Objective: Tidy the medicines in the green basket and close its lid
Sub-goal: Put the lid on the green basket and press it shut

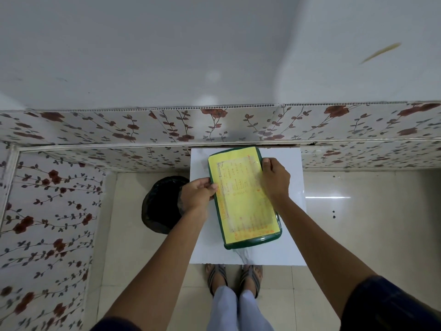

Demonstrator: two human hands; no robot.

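Note:
The green basket [253,243] stands on a small white table [202,247], seen from above. Its lid [243,199], green-rimmed with a yellow printed sheet on top, lies over the basket and hides everything inside. My left hand [196,195] grips the lid's left edge, thumb on top. My right hand [274,179] holds the lid's right edge near the far corner, fingers curled over the rim. No medicines are visible.
A black bin [162,204] with a dark liner stands on the tiled floor just left of the table. Floral-patterned wall panels [47,211] run along the left and behind the table. My sandalled feet [233,278] are at the table's near edge.

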